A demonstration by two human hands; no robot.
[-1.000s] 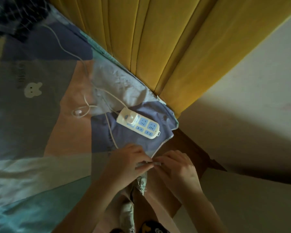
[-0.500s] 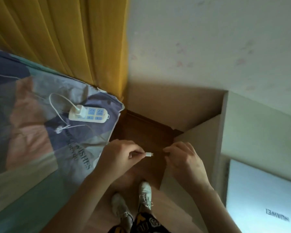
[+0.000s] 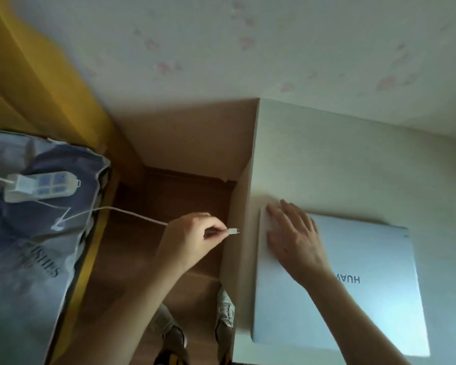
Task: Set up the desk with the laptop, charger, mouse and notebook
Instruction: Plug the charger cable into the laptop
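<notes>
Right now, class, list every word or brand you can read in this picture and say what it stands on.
"HUAWEI", upside down and partly covered by the right hand: on the closed laptop.
"...ISHES", start unclear: on the bedding.
Power strip: markings too blurred to read.

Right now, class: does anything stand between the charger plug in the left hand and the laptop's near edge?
Nothing visible does. The left hand holds the charger plug just short of the closed laptop; only the desk's bare edge lies between.

Left hand (image 3: pixel 192 235) pinches charger plug (image 3: pixel 233 231); right hand (image 3: pixel 294 233) flat on laptop (image 3: pixel 353 299).
</notes>
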